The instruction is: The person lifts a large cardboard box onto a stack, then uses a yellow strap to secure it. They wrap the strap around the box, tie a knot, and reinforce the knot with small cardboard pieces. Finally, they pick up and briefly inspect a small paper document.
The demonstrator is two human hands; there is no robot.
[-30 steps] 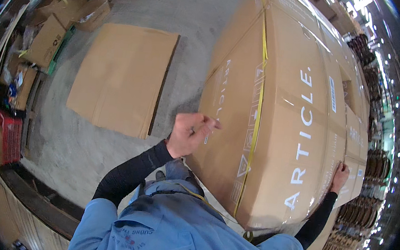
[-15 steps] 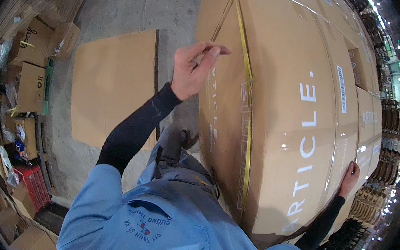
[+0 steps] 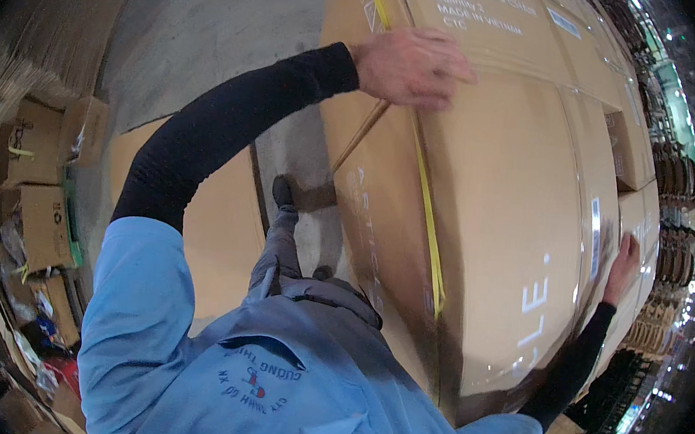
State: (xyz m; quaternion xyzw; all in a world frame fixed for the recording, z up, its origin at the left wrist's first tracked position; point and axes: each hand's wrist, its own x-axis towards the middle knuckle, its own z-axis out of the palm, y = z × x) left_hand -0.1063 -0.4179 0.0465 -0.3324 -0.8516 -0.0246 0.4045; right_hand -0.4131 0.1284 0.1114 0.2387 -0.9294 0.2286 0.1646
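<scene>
Two hands on one big brown cardboard carton (image 3: pixel 501 190) bound by one yellow plastic strap (image 3: pixel 427 216).
My left hand (image 3: pixel 412 64) lies at the carton's upper edge, fingers curled together over the strap; whether it grips, I cannot tell. My right hand (image 3: pixel 623 264) presses open-palmed against the far side. Several smaller cardboard boxes (image 3: pixel 41 187) sit left on the floor.

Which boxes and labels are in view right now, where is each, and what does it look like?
Big carton: centre-right, brown cardboard, pale lettering, yellow strap around it; left hand on its top edge, right hand on its far side.
White label: narrow strip on the carton's right face.
Small boxes: left edge, brown, open, stacked.
Flat cardboard sheet: on the floor, tan.
</scene>
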